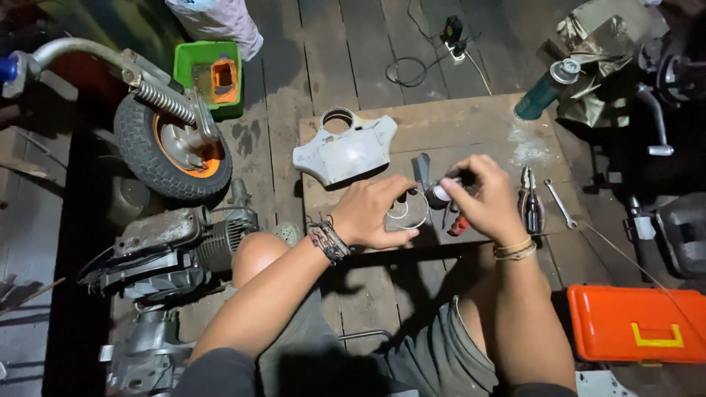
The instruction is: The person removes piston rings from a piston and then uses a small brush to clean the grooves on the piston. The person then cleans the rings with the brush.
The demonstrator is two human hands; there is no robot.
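My left hand point(373, 212) holds a thin round metal ring point(409, 211) just above a wooden board point(471, 121). Close beside it, my right hand point(482, 200) grips a small dark cylindrical part point(443, 192) with a pale end, its tip against the ring. A red-handled tool point(457, 226) lies under my right hand. A grey plastic cover with a round hole point(347, 151) rests on the board to the left of my hands.
Pliers point(529, 207) and a spanner point(560, 203) lie right of my hands. An orange toolbox point(637, 323) sits at lower right, a green spray can point(543, 91) at upper right. A small wheel point(170, 151), engine parts point(173, 246) and a green tray point(209, 73) stand left.
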